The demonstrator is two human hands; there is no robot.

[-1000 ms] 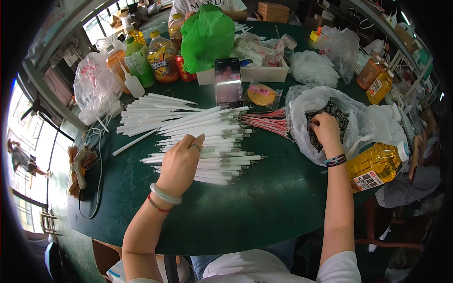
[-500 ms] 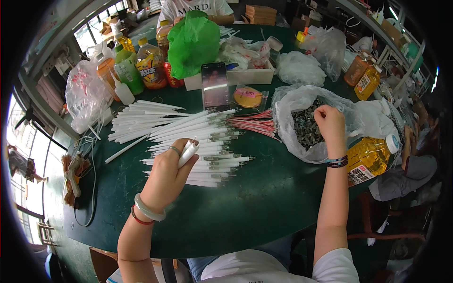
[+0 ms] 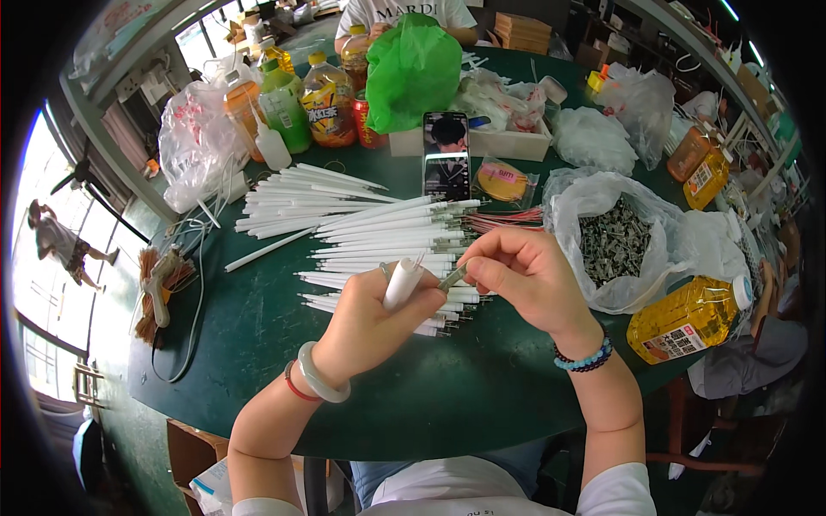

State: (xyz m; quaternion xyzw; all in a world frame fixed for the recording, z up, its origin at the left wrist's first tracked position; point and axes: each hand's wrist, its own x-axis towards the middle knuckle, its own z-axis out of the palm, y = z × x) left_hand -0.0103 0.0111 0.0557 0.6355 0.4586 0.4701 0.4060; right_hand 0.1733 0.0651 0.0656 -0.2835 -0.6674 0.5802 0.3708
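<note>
My left hand (image 3: 366, 322) is closed round a thick white tube (image 3: 401, 285) with thin wire pins at its upper end. Close beside it, my right hand (image 3: 529, 279) pinches a small grey-green metallic piece (image 3: 453, 277), which is near the left thumb. Whether the piece touches the tube's pins I cannot tell. Behind both hands lies a spread of slim white tubes (image 3: 370, 232) with metal ends facing right, partly hidden by the hands. To the right, an open clear plastic bag (image 3: 564, 258) holds a heap of small dark metallic pieces (image 3: 615, 242).
A lit phone (image 3: 446, 159) stands behind the tubes, with red wires (image 3: 508, 220) nearby. Drink bottles (image 3: 327, 103), a green bag (image 3: 413, 69) and a white box (image 3: 516, 144) line the back. An oil bottle (image 3: 680, 318) lies at right. Someone sits opposite.
My right hand has moved left from the bag of metallic pieces to my left hand, with a small piece now between its fingers. The whole view has shifted, and the phone's screen picture differs.
</note>
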